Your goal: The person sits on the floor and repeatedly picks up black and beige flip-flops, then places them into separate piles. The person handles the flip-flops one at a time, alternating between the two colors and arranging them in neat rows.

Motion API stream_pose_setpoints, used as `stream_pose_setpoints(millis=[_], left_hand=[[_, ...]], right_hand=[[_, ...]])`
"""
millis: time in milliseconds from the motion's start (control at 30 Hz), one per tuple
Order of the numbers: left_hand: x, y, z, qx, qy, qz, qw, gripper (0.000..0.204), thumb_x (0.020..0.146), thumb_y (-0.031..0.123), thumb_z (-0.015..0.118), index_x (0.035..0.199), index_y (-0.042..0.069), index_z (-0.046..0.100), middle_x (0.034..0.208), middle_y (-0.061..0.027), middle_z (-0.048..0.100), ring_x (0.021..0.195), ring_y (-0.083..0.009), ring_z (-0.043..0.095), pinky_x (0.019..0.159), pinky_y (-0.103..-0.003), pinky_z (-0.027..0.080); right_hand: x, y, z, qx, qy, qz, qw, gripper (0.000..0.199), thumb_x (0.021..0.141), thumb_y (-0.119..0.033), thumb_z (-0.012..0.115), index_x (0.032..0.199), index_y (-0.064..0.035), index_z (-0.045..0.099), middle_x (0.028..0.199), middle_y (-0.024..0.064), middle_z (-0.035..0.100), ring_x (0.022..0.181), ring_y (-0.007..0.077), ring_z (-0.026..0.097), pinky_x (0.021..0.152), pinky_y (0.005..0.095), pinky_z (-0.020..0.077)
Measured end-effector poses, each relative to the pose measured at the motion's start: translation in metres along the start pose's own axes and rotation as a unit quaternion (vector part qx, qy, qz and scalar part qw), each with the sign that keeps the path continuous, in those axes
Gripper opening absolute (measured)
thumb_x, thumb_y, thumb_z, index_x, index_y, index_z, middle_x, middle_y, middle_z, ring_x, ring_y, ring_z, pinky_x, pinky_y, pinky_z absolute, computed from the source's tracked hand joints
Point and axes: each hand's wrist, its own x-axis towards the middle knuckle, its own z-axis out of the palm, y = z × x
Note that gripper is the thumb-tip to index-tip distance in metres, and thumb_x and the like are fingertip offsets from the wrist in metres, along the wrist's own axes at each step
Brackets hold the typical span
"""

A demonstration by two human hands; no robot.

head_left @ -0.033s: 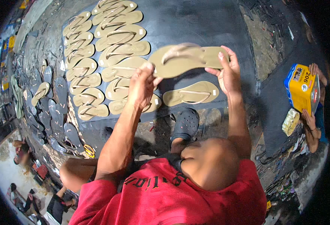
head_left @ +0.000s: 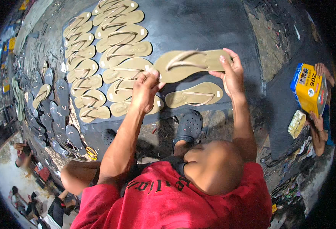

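Observation:
A tan flip-flop (head_left: 192, 63) with a thin tan strap is held up over a dark mat, its sole lying sideways across my view. My right hand (head_left: 231, 72) grips its heel end between thumb and fingers. At the opposite, toe end, my left hand (head_left: 147, 86) is closed, thumb against fingertips at the flip-flop's edge; whether a small label is also pinched there, I cannot tell. Just below lies a single tan flip-flop (head_left: 194, 94). Two columns of tan flip-flops, including one flip-flop (head_left: 90, 98), fill the mat's left side, several with small white labels.
The dark mat (head_left: 198, 23) stretches beyond my hands. Dark flip-flops (head_left: 62, 91) lie heaped on the left, near yellow rings (head_left: 91, 153). At right, another person's hands (head_left: 317, 121) hold a yellow and blue tin (head_left: 309, 86) above a pale yellowish block (head_left: 297, 124). Other people sit at lower left.
The held flip-flop has dipped slightly at its toe end, and my left hand has moved a little lower with it. My right hand stays on the heel.

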Motion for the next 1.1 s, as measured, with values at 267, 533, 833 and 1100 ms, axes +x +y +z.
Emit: stream_pose_setpoints(millis=[267,533,833,1100], left_hand=[[0.040,-0.064,-0.045,0.389,0.050,0.075,0.917,0.026,0.092,0.018,0.073,0.105,-0.002,0.065,0.089,-0.0057,0.069,0.080,-0.0122,0.063,0.072,-0.027,0.051],[0.045,-0.066,-0.044,0.516,0.044,0.182,0.836,0.023,0.088,0.018,0.074,0.097,-0.002,0.069,0.085,-0.0128,0.073,0.074,-0.0193,0.069,0.072,-0.033,0.055],[0.051,-0.056,-0.038,0.633,-0.007,0.194,0.749,0.037,0.090,0.031,0.069,0.109,0.002,0.058,0.100,-0.0220,0.068,0.095,-0.0408,0.065,0.082,-0.048,0.051],[0.016,0.194,-0.165,0.858,-0.064,0.107,0.498,0.037,0.092,0.024,0.065,0.123,0.005,0.062,0.097,-0.0179,0.071,0.085,-0.0282,0.068,0.075,-0.041,0.053]], right_hand=[[0.025,0.072,-0.048,-0.150,-0.046,0.037,0.987,0.034,0.101,-0.015,0.060,0.132,-0.0100,0.050,0.117,0.0069,0.067,0.103,0.0143,0.063,0.083,0.0349,0.0518],[0.031,0.096,-0.066,-0.151,-0.092,-0.005,0.984,0.030,0.099,-0.013,0.061,0.127,-0.0081,0.053,0.115,0.0089,0.065,0.106,0.0195,0.061,0.089,0.0376,0.0500],[0.041,0.060,-0.045,-0.565,-0.002,-0.170,0.808,0.036,0.087,-0.020,0.072,0.121,-0.0106,0.061,0.110,0.0124,0.060,0.107,0.0330,0.057,0.094,0.0447,0.0439],[0.112,0.090,-0.003,-0.557,-0.121,-0.336,0.749,0.021,0.093,-0.018,0.065,0.110,-0.0070,0.072,0.109,0.0144,0.069,0.105,0.0302,0.063,0.093,0.0411,0.0477]])
